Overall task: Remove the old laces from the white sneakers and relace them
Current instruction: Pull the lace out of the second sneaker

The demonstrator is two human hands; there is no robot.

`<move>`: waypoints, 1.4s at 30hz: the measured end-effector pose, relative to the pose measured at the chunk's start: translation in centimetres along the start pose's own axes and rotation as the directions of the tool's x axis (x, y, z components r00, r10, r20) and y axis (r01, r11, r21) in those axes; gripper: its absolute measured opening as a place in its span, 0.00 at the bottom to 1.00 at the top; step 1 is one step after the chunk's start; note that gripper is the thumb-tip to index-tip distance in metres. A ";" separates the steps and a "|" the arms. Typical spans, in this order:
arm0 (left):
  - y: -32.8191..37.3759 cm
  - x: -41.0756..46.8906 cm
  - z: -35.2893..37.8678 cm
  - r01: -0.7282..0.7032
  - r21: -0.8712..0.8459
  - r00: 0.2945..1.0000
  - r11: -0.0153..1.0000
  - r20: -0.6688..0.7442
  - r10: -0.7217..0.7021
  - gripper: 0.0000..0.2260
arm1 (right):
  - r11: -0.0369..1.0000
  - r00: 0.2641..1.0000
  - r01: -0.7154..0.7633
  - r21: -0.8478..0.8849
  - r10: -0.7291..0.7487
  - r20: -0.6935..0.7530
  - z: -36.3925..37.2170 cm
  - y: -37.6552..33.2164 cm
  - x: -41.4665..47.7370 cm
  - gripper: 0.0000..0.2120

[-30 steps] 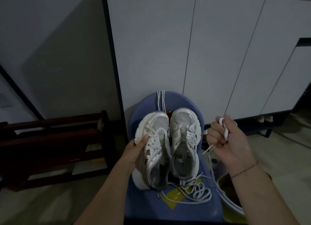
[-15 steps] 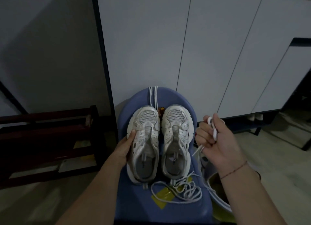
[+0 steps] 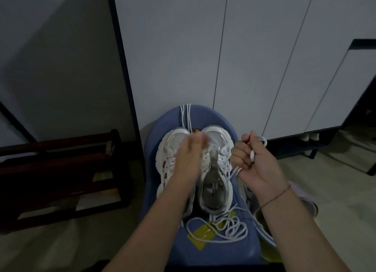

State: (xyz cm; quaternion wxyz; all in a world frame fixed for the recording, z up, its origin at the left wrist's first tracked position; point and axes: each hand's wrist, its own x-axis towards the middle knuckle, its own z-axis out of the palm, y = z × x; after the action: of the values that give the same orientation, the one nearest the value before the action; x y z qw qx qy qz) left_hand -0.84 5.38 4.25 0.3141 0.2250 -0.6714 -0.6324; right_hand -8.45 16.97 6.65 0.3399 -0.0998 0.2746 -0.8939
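head | right hand [image 3: 256, 162] grips lace [image 3: 251, 155] | left hand [image 3: 189, 159] blurred over sneakers [image 3: 217, 138], grip unclear

Our left hand [image 3: 189, 155] is a smear, so we cannot tell how its fingers lie or whether they touch anything. Hand and forearm cover the middle and heel of the left white mesh sneaker [image 3: 165, 149]. Our right hand [image 3: 256, 164] grips a flat white shoelace [image 3: 252, 154], and the stretch inside the fist is hidden. At five o'clock the right forearm covers most of a round yellow-green tub [image 3: 266, 250]. At nine o'clock a dark wooden rack [image 3: 61, 170] runs off the left edge. At two o'clock, small pale objects [image 3: 310, 137] under the white panelled cabinet [image 3: 264, 58] are too small to name.
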 end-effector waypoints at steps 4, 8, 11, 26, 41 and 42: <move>-0.8 -3.3 3.1 0.317 0.155 0.812 0.936 0.465 -0.352 0.29 | 0.998 0.995 0.067 0.022 -0.065 -0.075 -0.4 -1.0 -0.2 0.18; -0.5 -2.8 1.6 0.240 0.206 0.805 0.949 0.504 -0.313 0.24 | 0.992 0.994 0.033 -0.125 -0.045 -0.097 -2.3 -3.0 -1.3 0.16; 0.8 -2.4 0.5 0.216 0.079 0.857 0.973 0.463 -0.228 0.21 | 0.781 0.988 -0.137 -0.609 0.065 -0.139 -2.9 -3.2 -3.1 0.15; 0.4 -3.7 2.7 0.327 -0.125 0.842 0.937 0.489 -0.228 0.19 | 0.992 0.998 0.010 -0.130 -0.018 -0.057 -5.9 -5.0 -6.4 0.23; -1.0 -3.3 2.7 0.334 -0.130 0.850 0.933 0.468 -0.239 0.18 | 0.986 0.983 0.005 -0.168 -0.036 -0.181 -5.8 -5.2 -6.0 0.16; -1.0 -3.3 2.7 0.333 -0.128 0.851 0.934 0.468 -0.239 0.18 | 0.926 0.979 -0.060 -0.373 -0.018 -0.202 -5.8 -4.8 -6.1 0.17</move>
State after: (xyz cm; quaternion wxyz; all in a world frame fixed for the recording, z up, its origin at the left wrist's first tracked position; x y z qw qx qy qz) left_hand -0.54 9.56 2.80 0.0754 0.1386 -0.6155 -0.7722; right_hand -8.63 26.41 4.57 0.2945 -0.0690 0.4754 -0.8261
